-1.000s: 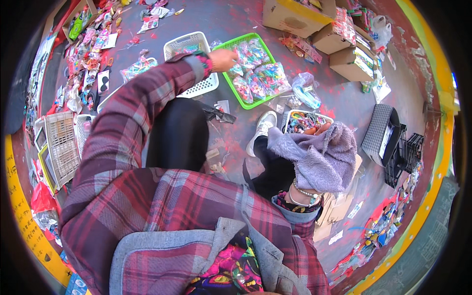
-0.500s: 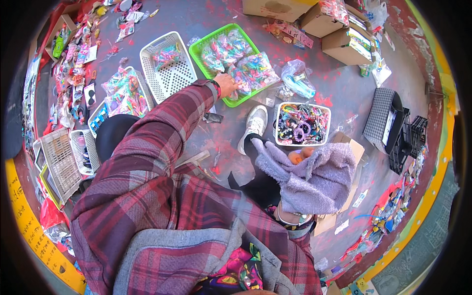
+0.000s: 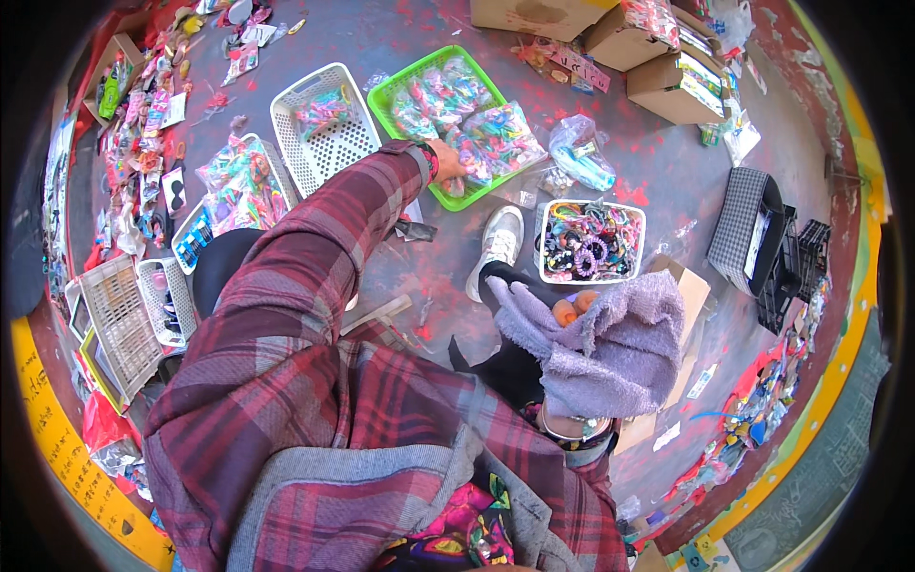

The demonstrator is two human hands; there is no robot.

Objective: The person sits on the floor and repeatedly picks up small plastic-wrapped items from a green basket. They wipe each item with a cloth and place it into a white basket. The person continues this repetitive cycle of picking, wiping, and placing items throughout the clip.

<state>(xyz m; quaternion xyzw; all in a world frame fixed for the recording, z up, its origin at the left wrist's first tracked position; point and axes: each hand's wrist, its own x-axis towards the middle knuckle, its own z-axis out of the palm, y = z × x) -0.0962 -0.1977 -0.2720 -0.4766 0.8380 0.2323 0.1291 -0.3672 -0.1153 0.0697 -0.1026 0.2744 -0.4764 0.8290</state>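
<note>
My left hand (image 3: 445, 162) reaches to the near edge of a green plastic basket (image 3: 385, 99), its fingers curled on the corner of a clear bag of colourful hair ties (image 3: 498, 141). More such bags (image 3: 440, 92) fill the far part of that basket. A lilac-grey towel (image 3: 624, 348) is bunched in my right hand (image 3: 575, 307); only its fingertips show above the folds. Just beyond the towel, a small white basket (image 3: 544, 271) holds many loose hair ties, mostly dark ones on top.
A white perforated basket (image 3: 329, 157) holds one bag; another bagged heap (image 3: 241, 186) lies left of it. Clear plastic packaging (image 3: 581, 157) lies right of the green basket. Cardboard boxes (image 3: 672, 86) stand at the back right, a checked grey bin (image 3: 746, 229) further right. My shoe (image 3: 500, 238) stands between.
My left hand has shifted slightly right along the green basket's near edge. The towel stays in my right hand, its folds barely altered.
</note>
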